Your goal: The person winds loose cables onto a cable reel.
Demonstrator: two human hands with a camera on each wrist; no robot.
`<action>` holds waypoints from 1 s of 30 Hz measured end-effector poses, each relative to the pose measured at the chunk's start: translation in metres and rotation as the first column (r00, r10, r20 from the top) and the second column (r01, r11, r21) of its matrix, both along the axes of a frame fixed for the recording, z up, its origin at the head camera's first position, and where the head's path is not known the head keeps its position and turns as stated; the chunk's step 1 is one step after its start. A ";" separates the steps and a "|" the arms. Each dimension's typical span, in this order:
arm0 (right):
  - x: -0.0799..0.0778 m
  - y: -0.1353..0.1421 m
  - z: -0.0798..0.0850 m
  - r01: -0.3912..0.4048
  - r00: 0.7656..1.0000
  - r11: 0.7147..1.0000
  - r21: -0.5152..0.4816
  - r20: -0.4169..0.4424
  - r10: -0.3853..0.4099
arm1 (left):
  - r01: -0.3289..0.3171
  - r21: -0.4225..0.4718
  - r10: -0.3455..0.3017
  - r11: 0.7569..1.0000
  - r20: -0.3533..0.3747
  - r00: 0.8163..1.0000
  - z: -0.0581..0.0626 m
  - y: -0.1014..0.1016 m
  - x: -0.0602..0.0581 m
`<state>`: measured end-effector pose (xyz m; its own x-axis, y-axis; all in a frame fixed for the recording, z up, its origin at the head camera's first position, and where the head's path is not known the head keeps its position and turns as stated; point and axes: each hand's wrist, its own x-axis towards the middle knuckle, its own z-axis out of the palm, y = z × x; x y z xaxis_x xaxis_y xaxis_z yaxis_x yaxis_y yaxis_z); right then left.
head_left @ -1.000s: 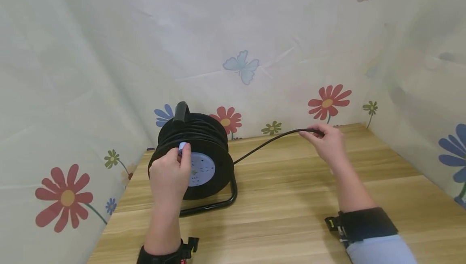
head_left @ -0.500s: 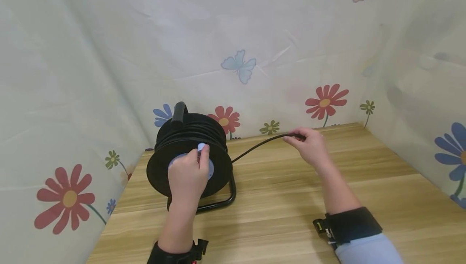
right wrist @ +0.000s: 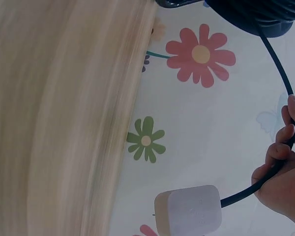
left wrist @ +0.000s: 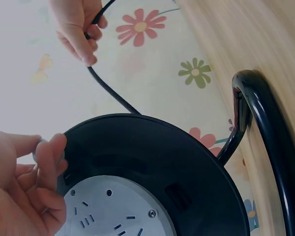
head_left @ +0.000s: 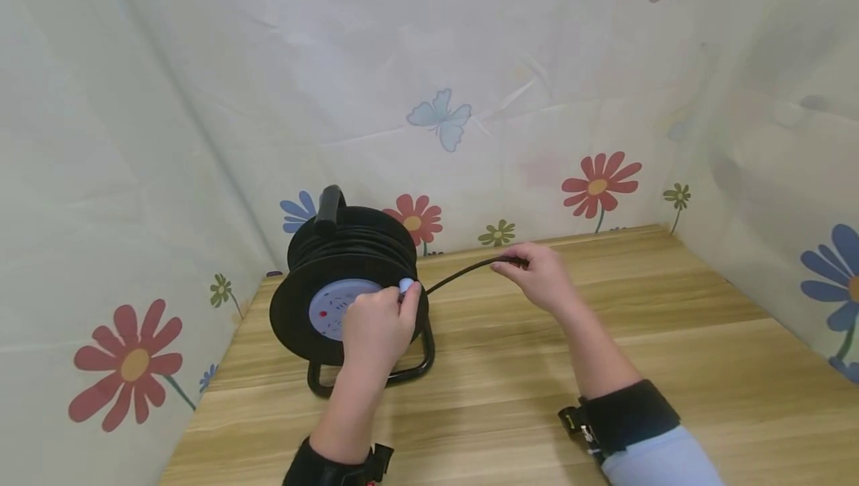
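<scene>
A black cable reel (head_left: 288, 318) stands on the table at centre-left, with dark cable wound on its drum and a pale socket panel (head_left: 329, 309) in its face. My left hand (head_left: 378, 329) grips a small light-blue knob (head_left: 406, 285) near the right edge of the reel's face. From the drum, the black cable (head_left: 461, 273) runs rightward to my right hand (head_left: 539, 277), which holds it between thumb and fingers. In the right wrist view, a white block-shaped plug (right wrist: 194, 211) hangs on the cable's end, beyond that hand.
Beneath the reel, a black tubular stand (head_left: 412, 374) rests on the wooden table (head_left: 496, 404). A black carry handle (head_left: 329, 210) rises behind the drum. Flower-patterned cloth (head_left: 362, 98) closes off the back and both sides.
The left hand has swung rightward across the reel's face with the knob, and the reel has turned. My right hand has come left toward the reel, so the free cable between them is shorter.
</scene>
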<state>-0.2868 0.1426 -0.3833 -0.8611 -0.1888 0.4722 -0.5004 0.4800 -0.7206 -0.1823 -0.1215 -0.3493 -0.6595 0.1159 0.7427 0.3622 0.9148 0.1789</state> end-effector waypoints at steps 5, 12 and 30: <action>0.000 -0.010 -0.001 -0.052 0.999 0.999 0.016 0.007 0.052 | 0.028 0.043 -0.035 0.999 0.170 0.985 0.000 0.000 0.000; 0.003 -0.026 -0.001 -0.085 0.996 0.994 0.068 0.008 0.085 | 0.020 0.086 -0.053 0.996 0.401 0.914 -0.005 0.001 -0.002; 0.007 -0.064 -0.008 -0.176 0.984 0.977 0.122 0.047 0.171 | -0.027 -0.069 0.066 0.997 0.665 0.744 -0.022 -0.005 -0.014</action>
<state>-0.2802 0.0781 -0.3914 -0.8262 -0.3925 0.4041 -0.5585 0.4759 -0.6794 -0.1959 -0.1261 -0.3716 -0.9897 0.0971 0.1054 0.1255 0.9421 0.3111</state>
